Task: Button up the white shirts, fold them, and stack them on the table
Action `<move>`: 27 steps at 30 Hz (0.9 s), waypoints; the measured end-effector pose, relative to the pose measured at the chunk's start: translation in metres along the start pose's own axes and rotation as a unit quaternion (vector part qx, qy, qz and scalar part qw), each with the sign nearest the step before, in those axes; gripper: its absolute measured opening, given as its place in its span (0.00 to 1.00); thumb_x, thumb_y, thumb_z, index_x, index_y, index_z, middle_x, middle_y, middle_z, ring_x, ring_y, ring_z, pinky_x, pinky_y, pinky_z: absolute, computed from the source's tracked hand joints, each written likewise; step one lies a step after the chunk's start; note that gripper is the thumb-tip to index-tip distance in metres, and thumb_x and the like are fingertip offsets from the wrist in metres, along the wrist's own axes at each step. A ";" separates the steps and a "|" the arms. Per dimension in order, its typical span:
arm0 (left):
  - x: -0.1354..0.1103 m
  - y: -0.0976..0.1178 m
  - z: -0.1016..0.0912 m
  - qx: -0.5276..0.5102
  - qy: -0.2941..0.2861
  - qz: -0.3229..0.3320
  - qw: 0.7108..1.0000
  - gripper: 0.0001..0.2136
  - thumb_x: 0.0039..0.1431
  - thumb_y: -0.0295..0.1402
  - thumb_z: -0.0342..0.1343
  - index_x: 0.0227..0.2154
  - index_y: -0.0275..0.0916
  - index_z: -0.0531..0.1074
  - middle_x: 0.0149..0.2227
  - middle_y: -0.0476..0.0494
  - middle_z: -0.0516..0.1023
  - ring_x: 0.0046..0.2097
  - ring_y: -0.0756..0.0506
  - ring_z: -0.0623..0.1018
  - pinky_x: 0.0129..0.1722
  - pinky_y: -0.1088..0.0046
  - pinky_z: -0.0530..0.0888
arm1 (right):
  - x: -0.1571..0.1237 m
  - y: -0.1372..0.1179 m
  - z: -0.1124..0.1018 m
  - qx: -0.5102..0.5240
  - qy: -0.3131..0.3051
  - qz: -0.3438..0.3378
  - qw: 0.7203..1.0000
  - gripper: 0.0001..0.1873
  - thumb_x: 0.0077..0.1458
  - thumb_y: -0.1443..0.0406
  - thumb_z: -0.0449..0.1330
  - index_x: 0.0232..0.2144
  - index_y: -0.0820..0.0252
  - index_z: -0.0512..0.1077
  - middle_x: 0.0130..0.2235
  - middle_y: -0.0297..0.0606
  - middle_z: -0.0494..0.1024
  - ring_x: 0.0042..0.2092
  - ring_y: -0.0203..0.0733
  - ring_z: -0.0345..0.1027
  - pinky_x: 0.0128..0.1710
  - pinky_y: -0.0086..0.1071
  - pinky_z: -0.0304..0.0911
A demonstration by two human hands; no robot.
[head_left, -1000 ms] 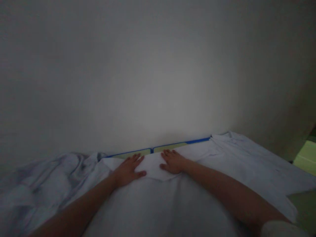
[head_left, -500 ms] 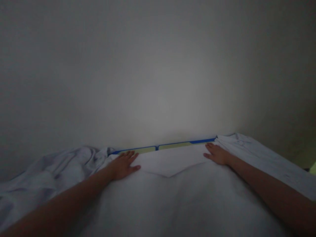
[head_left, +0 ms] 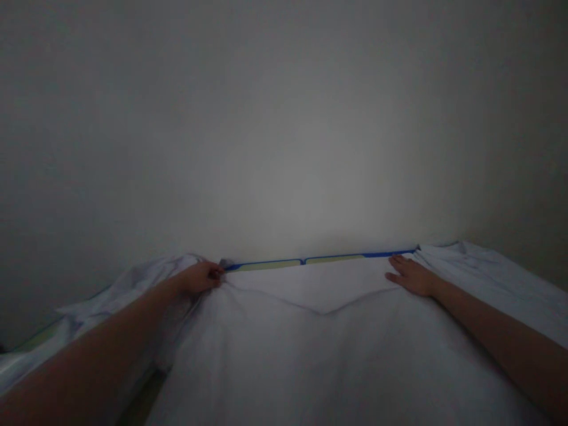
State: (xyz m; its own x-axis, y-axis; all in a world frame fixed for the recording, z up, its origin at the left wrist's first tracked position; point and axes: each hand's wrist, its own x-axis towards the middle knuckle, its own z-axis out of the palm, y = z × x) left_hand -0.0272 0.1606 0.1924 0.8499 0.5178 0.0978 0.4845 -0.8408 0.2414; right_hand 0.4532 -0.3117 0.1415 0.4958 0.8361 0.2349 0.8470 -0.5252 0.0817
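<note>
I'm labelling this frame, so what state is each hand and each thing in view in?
left hand: fingers curled shut on the white cloth's far left corner.
right hand: open, flat on the cloth's far right corner.
white cloth: spread out, far edge folded back in a shallow V.
mat: mostly covered, a blue-edged strip showing by the wall.
other fabric: bunched up at the left.
</note>
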 end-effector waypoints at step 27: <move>-0.036 0.060 0.078 0.110 0.051 0.009 0.993 0.37 0.56 0.51 0.38 0.59 0.23 0.51 0.62 0.26 0.48 0.63 0.37 0.49 0.59 0.61 0.51 | -0.009 0.008 0.017 0.007 -0.002 -0.001 1.000 0.47 0.51 0.39 0.38 0.61 0.67 0.50 0.62 0.46 0.46 0.63 0.50 0.39 0.62 0.41 0.39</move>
State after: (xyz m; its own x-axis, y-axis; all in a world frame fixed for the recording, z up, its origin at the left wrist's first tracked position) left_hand -0.0122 0.0789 0.1284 0.8385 0.5067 0.2003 0.5128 -0.8582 0.0241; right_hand 0.4592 -0.3206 0.1237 0.4947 0.8381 0.2300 0.8508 -0.5210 0.0684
